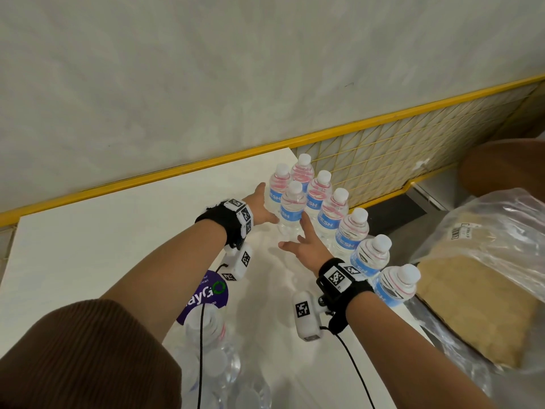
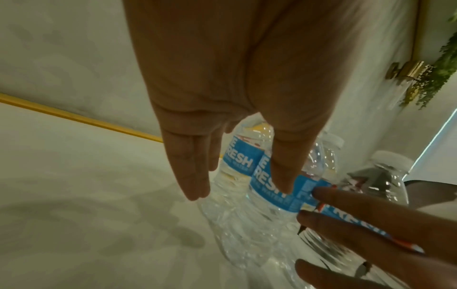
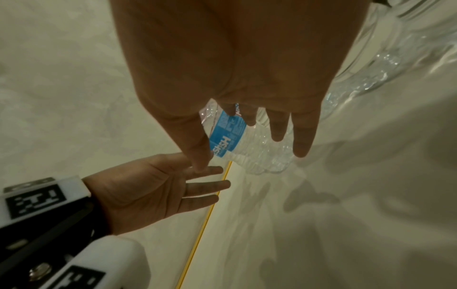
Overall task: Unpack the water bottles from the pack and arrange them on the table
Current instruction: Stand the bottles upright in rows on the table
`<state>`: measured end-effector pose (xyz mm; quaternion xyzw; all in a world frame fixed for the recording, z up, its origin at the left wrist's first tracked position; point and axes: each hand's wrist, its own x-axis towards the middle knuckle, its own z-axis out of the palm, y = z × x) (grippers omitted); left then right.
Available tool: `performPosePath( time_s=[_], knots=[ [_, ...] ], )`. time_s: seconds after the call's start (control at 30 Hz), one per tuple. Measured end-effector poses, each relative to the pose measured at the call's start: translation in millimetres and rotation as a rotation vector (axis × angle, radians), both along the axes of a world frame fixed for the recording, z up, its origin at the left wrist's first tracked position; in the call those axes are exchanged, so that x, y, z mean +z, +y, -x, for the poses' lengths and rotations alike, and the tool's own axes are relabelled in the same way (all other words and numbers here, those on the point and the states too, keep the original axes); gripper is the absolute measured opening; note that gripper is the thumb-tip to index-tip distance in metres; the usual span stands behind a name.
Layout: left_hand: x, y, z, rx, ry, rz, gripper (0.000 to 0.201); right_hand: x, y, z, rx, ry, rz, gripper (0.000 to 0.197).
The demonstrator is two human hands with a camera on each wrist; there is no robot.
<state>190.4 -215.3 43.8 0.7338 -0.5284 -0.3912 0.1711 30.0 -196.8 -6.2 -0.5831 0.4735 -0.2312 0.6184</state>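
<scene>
Several clear water bottles with blue labels and white caps stand in a row along the right edge of the white table. One bottle stands just in front of the row's far end. My left hand is on its left with fingers straight. My right hand is on its right, fingers spread, index tip at the label. Neither hand holds anything. The shrink-wrapped pack with more bottles lies near me under my left forearm.
A yellow rail and a yellow wire mesh panel run behind the table. A crumpled clear plastic bag with brown contents sits to the right of the bottle row. A grey wall fills the background.
</scene>
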Motion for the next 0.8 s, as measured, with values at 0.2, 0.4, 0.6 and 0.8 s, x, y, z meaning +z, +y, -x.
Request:
performPosePath(
  time_s=[0.2,0.4,0.6,0.8],
  knots=[
    [-7.5,-5.1,10.4,0.065,0.074,0.058,0.085,4.3,-1.9,1.5,0.026,0.035,0.008,0.091],
    [-5.9,-6.7,11.0,0.136,0.055,0.064,0.081,9.4,-6.3,4.5,0.042,0.076,0.044,0.087],
    [-5.6,-5.4,13.5,0.222,0.206,0.058,0.09,11.0,-3.9,7.0,-0.013,0.026,0.022,0.087],
    [4.2,-2.9,19.8,0.116,0.297,0.114,0.094,2.1,4.6,0.6,-0.009,-0.02,-0.151,0.098]
  ],
)
